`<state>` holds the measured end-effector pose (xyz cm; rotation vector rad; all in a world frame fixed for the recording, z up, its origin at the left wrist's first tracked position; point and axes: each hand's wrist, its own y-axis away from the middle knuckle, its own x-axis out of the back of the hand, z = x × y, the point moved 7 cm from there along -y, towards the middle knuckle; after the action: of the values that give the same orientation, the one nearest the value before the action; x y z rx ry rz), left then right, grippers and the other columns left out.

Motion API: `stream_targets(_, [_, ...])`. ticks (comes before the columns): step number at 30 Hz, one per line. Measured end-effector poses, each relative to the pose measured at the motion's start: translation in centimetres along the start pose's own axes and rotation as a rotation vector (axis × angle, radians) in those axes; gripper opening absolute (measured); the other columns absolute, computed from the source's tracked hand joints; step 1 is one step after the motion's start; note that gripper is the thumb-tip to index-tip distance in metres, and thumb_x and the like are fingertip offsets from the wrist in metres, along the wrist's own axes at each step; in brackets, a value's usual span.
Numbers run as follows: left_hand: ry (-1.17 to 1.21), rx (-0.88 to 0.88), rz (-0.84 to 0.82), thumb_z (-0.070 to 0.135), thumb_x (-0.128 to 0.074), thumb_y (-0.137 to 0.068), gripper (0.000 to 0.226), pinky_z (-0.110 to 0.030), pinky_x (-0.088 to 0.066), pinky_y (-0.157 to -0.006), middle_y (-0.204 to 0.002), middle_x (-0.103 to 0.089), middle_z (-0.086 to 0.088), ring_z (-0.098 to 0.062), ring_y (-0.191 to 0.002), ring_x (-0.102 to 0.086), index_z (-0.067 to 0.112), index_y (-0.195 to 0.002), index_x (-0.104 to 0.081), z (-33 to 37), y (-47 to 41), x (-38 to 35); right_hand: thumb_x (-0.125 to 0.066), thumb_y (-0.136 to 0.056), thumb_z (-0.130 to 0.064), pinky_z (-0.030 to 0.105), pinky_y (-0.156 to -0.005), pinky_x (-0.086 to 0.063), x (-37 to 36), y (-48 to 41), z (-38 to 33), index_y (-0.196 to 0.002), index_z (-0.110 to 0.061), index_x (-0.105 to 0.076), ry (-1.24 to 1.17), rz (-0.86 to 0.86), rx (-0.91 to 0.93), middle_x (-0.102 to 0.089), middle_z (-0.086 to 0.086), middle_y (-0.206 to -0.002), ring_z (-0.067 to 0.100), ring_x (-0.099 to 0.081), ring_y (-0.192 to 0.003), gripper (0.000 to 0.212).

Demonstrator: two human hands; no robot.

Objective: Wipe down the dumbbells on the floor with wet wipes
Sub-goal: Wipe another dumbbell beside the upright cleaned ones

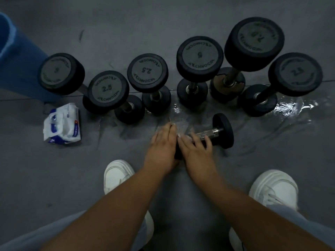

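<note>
A small black dumbbell (223, 130) lies on its side on the grey floor in front of me, its chrome handle pointing toward my hands. My left hand (164, 144) rests with straight fingers over its near head, which is mostly hidden. My right hand (196, 147) curls its fingers over the handle, and a pale scrap of wet wipe (187, 137) shows under them. The hands are slightly blurred. Several black dumbbells stand on end in a row behind, among them a 2.5 (108, 89) and a 5 (199, 56). A white and blue wet wipe pack (62, 124) lies at the left.
A blue rolled mat (16, 57) stands at the far left. A wet shiny patch (291, 106) spreads on the floor at the right, near the last dumbbell. My white shoes (117, 175) (275, 189) flank my arms, close to the lying dumbbell.
</note>
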<state>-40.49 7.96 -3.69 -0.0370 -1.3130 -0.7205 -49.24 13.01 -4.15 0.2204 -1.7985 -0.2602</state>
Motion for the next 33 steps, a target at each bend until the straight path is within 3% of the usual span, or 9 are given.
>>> stream_targets(3, [0.002,0.007,0.051,0.034,-0.074,-0.078,0.106,-0.036,-0.007,-0.121,-0.163,-0.003,-0.007,-0.02,-0.151,-0.004,0.011,-0.155,-0.005,0.2,0.1,0.0,-0.066,-0.071,-0.015,0.057,-0.109,-0.023,-1.0,0.7,0.2,-0.145,-0.02,-0.041,0.044,0.016,0.022,-0.039,-0.005,-0.151,0.027,-0.036,-0.139,0.078])
stream_targets(7, [-0.02,0.011,0.074,0.033,-0.073,-0.08,0.101,-0.041,-0.012,-0.123,-0.163,-0.009,-0.007,-0.02,-0.151,-0.008,0.01,-0.155,-0.01,0.3,0.9,-0.8,-0.047,-0.092,-0.023,0.053,-0.114,-0.003,-0.3,-3.2,0.6,-0.143,-0.028,-0.037,0.029,-0.042,0.015,-0.045,-0.009,-0.144,0.023,-0.023,-0.144,0.052])
stream_targets(13, [-0.022,-0.023,0.124,0.042,-0.079,-0.056,0.104,-0.043,-0.029,-0.115,-0.146,-0.042,-0.012,-0.027,-0.136,-0.041,0.006,-0.143,-0.035,-0.1,1.0,-0.9,-0.047,-0.092,-0.028,0.049,-0.115,-0.005,0.9,-5.1,0.5,-0.109,-0.028,-0.063,0.094,-0.173,0.1,-0.065,-0.007,-0.109,0.018,-0.045,-0.121,0.022])
stream_targets(16, [0.051,0.028,0.058,0.05,-0.077,-0.045,0.109,-0.041,-0.034,-0.112,-0.14,-0.045,-0.014,-0.031,-0.127,-0.048,0.006,-0.137,-0.038,0.9,2.5,-2.1,-0.045,-0.093,-0.026,0.047,-0.116,-0.004,1.2,-3.3,0.3,-0.109,-0.024,-0.063,0.139,-0.221,0.169,-0.064,-0.004,-0.111,0.02,-0.043,-0.123,0.025])
stream_targets(19, [0.147,0.055,-0.028,0.049,-0.078,-0.055,0.114,-0.036,-0.026,-0.118,-0.152,-0.029,-0.011,-0.028,-0.14,-0.033,0.007,-0.147,-0.026,1.5,3.0,-3.0,-0.044,-0.093,-0.027,0.047,-0.116,-0.003,1.5,-1.8,0.3,-0.106,-0.025,-0.064,0.162,-0.255,0.163,-0.065,-0.005,-0.109,0.018,-0.044,-0.121,0.024])
stream_targets(24, [0.063,-0.189,-0.029,0.04,-0.073,-0.061,0.096,-0.033,-0.025,-0.116,-0.146,-0.037,-0.01,-0.028,-0.133,-0.043,0.008,-0.142,-0.035,1.7,2.7,-2.5,-0.045,-0.09,-0.023,0.045,-0.112,-0.011,0.4,0.5,1.0,-0.105,-0.025,-0.063,0.089,-0.152,0.037,-0.066,-0.003,-0.104,0.019,-0.052,-0.11,0.023])
stream_targets(27, [0.026,-0.246,-0.045,0.041,-0.075,-0.06,0.097,-0.032,-0.028,-0.115,-0.146,-0.038,-0.008,-0.025,-0.133,-0.043,0.01,-0.143,-0.035,1.4,2.2,-2.6,-0.043,-0.082,-0.019,0.045,-0.103,-0.024,-1.3,3.5,0.6,-0.117,-0.021,-0.064,0.011,-0.016,-0.088,-0.066,-0.002,-0.111,0.021,-0.057,-0.107,0.041])
stream_targets(31, [0.013,-0.221,-0.139,0.042,-0.072,-0.071,0.103,-0.031,-0.017,-0.119,-0.16,-0.02,-0.006,-0.021,-0.147,-0.024,0.013,-0.154,-0.018,1.3,1.3,-2.5,-0.062,-0.078,-0.018,0.051,-0.11,-0.021,-1.9,2.3,1.1,-0.133,-0.017,-0.055,-0.019,-0.044,-0.13,-0.06,-0.001,-0.13,0.025,-0.047,-0.129,0.055])
stream_targets(33, [-0.005,-0.189,-0.176,0.043,-0.074,-0.069,0.107,-0.032,-0.021,-0.118,-0.161,-0.018,-0.003,-0.02,-0.147,-0.024,0.016,-0.154,-0.014,1.3,0.7,-2.1,-0.059,-0.084,-0.02,0.053,-0.114,-0.014,-1.9,1.8,0.9,-0.139,-0.019,-0.047,-0.008,-0.083,-0.159,-0.054,-0.002,-0.137,0.026,-0.036,-0.138,0.056])
